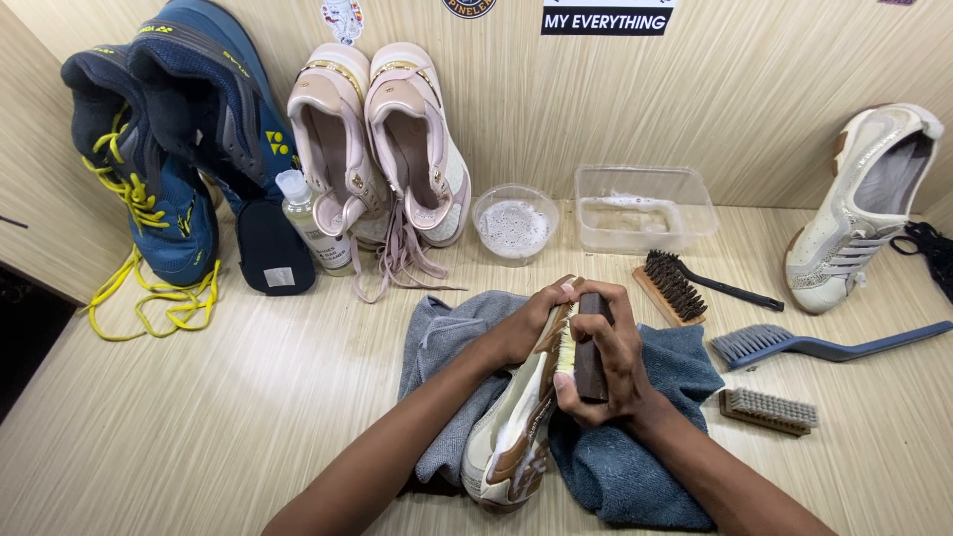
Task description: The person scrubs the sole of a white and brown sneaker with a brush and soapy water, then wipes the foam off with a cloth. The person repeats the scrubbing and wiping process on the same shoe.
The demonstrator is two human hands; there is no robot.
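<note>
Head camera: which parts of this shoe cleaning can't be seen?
- Shoe toe: hidden by the left hand.
- Brush bristle tips: pressed against the shoe, partly behind the right hand.
- Towel middle: under the shoe.
- Lace at right: cut off by the edge.

On the tabletop (199, 417) a shoe (511, 437) lies on a towel (635, 467), with a bowl (514, 224) and tub (643, 208) behind and three brushes (769, 342) to the right.
</note>
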